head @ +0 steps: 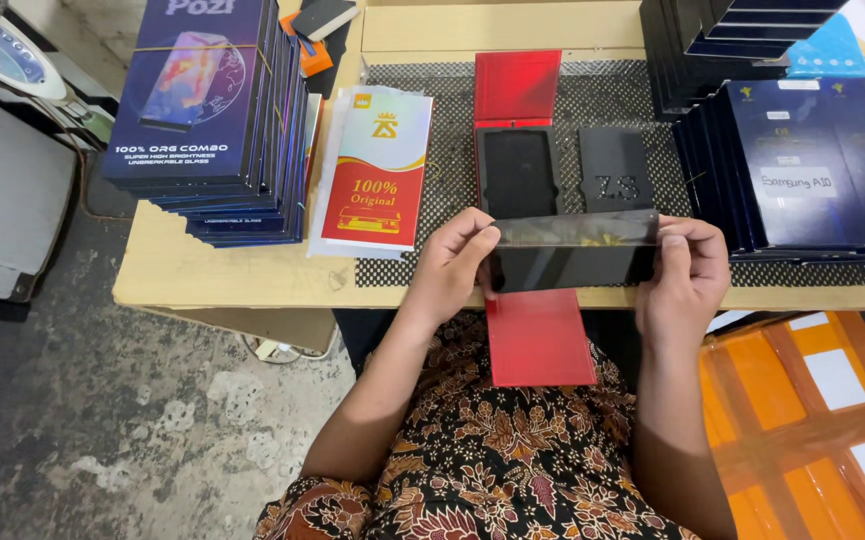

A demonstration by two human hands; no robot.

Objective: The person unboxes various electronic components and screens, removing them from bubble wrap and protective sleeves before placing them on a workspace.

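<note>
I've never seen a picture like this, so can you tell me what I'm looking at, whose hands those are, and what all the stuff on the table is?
The camera sits on a person's head and looks down, so you see that person's own two hands. The left hand and the right hand hold a dark, shiny flat panel by its ends, level above the table edge. A red card lies on the person's lap. On the table a black mesh mat carries an open red case and a black foam pad. Beside them lie a red and white packet, a stack of dark blue boxes on the left and more dark boxes on the right.
</note>
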